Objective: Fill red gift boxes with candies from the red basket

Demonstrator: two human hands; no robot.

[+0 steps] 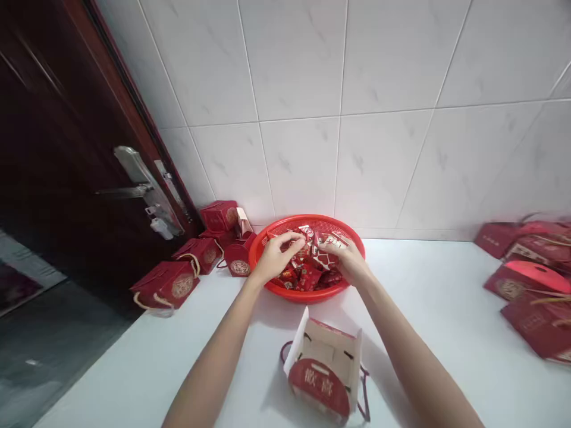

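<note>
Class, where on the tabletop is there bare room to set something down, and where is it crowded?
Bare tabletop lies between right forearm and right-side boxes; another patch between left forearm and left-side boxes. Crowded: the basket of packets under left hand and right hand; both box groups.

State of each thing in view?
Perforated red plastic basket: upright, loaded
Small glossy red packets: heaped inside
Red pale-lined cardboard box: open
Left-side red cardboard boxes: assembled
Right-side red cardboard boxes: piled
Left hand: at packets, grip unclear
Right hand: likewise
Dark wooden door: open/shut unclear
</note>
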